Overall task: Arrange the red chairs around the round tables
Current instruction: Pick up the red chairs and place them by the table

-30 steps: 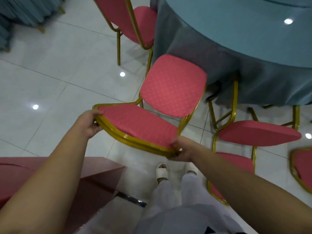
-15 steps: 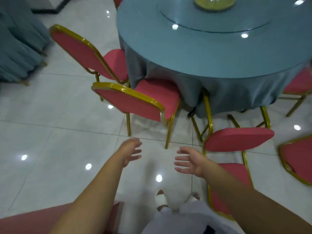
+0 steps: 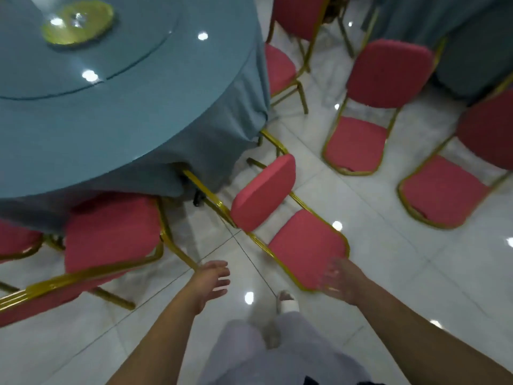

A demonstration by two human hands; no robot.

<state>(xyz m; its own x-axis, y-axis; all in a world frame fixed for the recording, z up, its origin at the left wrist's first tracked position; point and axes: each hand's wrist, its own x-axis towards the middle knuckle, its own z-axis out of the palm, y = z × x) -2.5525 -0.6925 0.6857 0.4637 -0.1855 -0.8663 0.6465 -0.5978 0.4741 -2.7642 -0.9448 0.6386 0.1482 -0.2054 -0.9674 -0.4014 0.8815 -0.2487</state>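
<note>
A round table under a blue cloth fills the upper left. One red chair with a gold frame stands at its near edge, seat tucked toward the cloth. Another red chair lies tipped over on the floor right of it, seat cushion sticking up and legs toward the table. My left hand hovers open over the floor between the two chairs. My right hand, blurred and with fingers spread, is at the near edge of the tipped chair's back; I cannot tell if it touches it.
Two upright red chairs stand at the right beside a second blue-draped table. Another red chair sits at the first table's far right side. A yellow-green dish rests on the table's glass turntable. Glossy white tile floor.
My hands let go of the chair's back after setting it at the table. The view has swung right, and both open hands now reach toward the tipped chair.
</note>
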